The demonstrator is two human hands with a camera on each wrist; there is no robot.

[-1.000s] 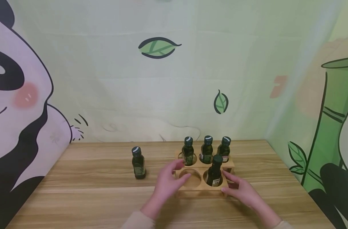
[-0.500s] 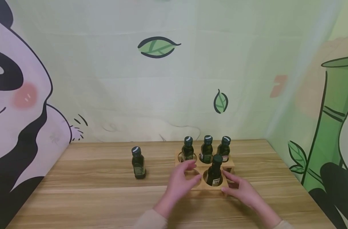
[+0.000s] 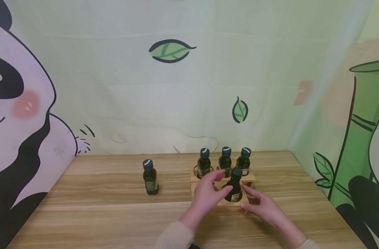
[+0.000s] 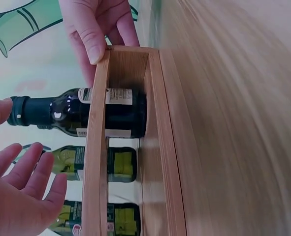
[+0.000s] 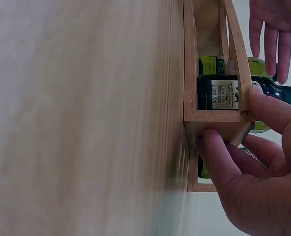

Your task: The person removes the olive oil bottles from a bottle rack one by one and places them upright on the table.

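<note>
Wooden planks make up the tabletop (image 3: 99, 211), backed by a pale green curtain (image 3: 120, 97) printed with a panda, leaves and bamboo. A lone bottle (image 3: 150, 177) stands well left of the rack (image 3: 218, 202), whose back row holds three bottles (image 3: 225, 162) behind the front bottle (image 3: 234, 186) in the front right hole. The left hand (image 3: 208, 195) hovers spread by that front bottle, thumb close to it, over the front left hole, while the right hand (image 3: 264, 207) pinches the rack's right front corner.
</note>
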